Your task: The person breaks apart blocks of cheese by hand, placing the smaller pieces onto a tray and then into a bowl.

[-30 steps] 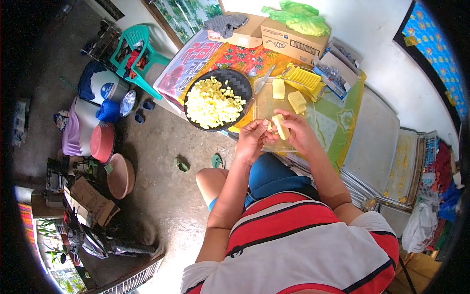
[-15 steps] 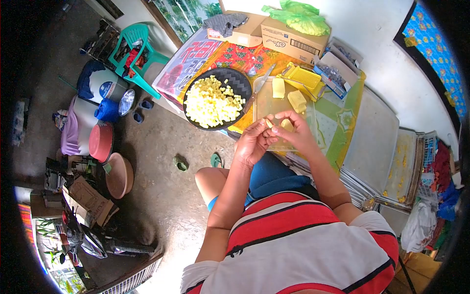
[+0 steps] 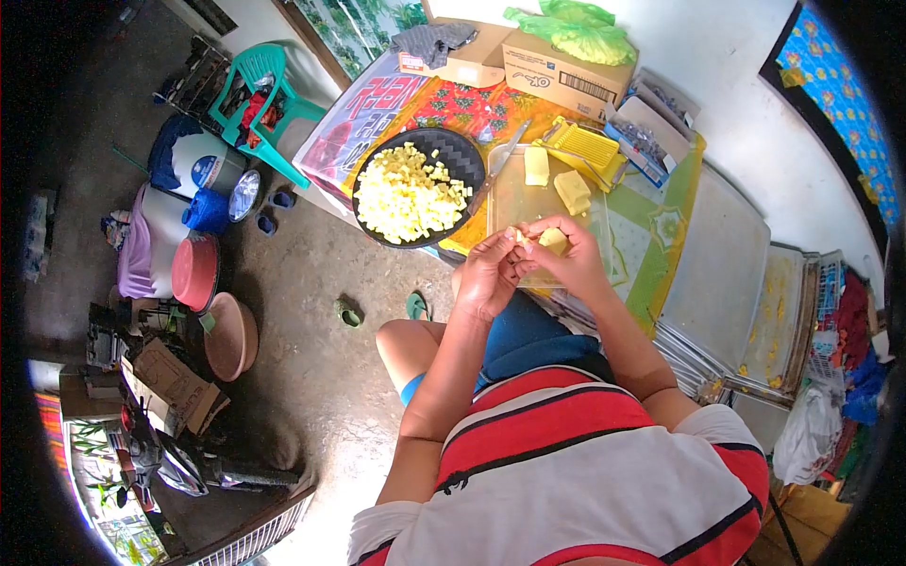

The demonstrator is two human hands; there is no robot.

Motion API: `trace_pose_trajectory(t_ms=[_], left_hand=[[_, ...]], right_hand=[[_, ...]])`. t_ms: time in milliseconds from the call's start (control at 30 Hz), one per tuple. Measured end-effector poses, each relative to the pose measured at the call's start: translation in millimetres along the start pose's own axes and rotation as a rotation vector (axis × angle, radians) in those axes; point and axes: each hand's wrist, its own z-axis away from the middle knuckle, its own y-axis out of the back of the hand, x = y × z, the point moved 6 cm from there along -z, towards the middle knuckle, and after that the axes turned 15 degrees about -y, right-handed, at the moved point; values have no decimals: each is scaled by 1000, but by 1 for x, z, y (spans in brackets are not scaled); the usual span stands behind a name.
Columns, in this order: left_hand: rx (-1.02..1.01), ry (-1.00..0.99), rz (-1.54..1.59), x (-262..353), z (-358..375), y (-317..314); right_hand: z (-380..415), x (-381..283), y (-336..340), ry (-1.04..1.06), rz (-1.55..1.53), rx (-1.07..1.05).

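Two hands, left (image 3: 486, 274) and right (image 3: 566, 259), are closed on a yellow piece (image 3: 552, 241) above the tray (image 3: 514, 198), apparently being broken up; bits likely belong in the pan (image 3: 462, 156).

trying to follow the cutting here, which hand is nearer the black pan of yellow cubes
Left. The left hand sits just below the black pan's near edge, while the right hand is farther over, above the clear cutting board, holding a yellow piece.
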Motion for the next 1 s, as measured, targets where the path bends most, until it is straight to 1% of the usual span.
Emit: trace_pose_trajectory(t_ms=[133,233,433,633,833,933,1000], left_hand=[[-27,43,73,-2,1,-1],[-20,62,119,-3,2,-1],[18,65,156,-4,1,9],[97,-1,145,2,-1,29],[58,-11,169,8,-5,33],[63,-15,158,9,-8,37],[83,-35,135,12,-10,41]], right_hand=[[-4,5,6,-11,-12,24],[-5,20,10,-360,-259,-15],[-10,32,10,-477,-534,-39],[-14,43,4,-589,-680,-117],[-16,50,0,-615,-722,-118],[-20,64,5,-633,-599,-65],[-24,78,10,-590,-430,-56]])
